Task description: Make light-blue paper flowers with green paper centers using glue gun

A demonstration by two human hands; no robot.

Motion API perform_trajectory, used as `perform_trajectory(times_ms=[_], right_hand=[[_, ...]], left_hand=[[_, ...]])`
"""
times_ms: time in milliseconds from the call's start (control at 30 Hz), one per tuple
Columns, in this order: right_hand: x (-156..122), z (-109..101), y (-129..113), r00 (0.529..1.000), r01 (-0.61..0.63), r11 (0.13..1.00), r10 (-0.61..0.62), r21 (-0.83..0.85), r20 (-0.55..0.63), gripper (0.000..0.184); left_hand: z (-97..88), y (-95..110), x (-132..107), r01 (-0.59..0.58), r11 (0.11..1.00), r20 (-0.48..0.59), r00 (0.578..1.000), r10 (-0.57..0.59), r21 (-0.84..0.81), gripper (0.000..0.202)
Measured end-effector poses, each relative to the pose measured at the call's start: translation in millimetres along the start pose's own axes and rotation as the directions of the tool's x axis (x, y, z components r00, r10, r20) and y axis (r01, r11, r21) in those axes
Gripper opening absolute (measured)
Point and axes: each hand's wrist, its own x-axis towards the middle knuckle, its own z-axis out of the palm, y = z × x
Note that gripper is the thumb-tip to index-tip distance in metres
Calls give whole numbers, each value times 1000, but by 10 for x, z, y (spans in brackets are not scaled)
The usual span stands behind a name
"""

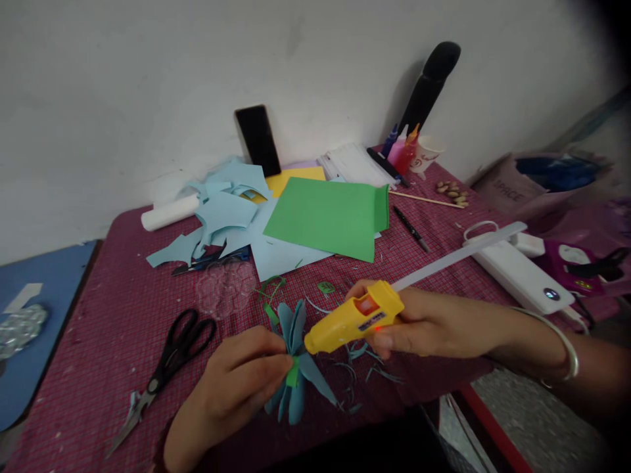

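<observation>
My left hand (pixel 241 371) pinches a blue flower (pixel 296 401) with pointed petals of paper or foam sheet. A small green strip (pixel 292 373) shows at its middle, right by my fingertips. Wrapped round a yellow hot glue gun (pixel 340 325) is my right hand (pixel 419 322). A long whitish glue stick (pixel 458 254) juts from the gun's back end, and a red light glows on its side. The gun's nozzle points left, close to the upper petals; whether it touches them I cannot tell.
Black-handled scissors (pixel 165 371) lie at left. Behind are a green sheet (pixel 330 213), blue scraps (pixel 227 213), a phone (pixel 257 140) against the wall, paint bottles (pixel 407 154) and a paper cup (pixel 424 154). A white power bank (pixel 525 272) is at right, and thin trimmings (pixel 362 355) lie beneath the gun.
</observation>
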Motion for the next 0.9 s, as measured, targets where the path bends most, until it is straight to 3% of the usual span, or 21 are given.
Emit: perform_trajectory(times_ms=[467, 667, 900], right_hand=[[48, 31, 74, 999, -27, 989, 29, 147, -18, 34], [53, 9, 97, 999, -52, 989, 51, 138, 11, 38], [81, -36, 170, 996, 23, 985, -37, 172, 77, 44]], left_hand=[[7, -11, -9, -21, 1000, -18, 1000, 20, -20, 13], [3, -15, 5, -21, 1000, -46, 999, 22, 21, 13], [32, -56, -13, 20, 1000, -99, 995, -21, -6, 17]])
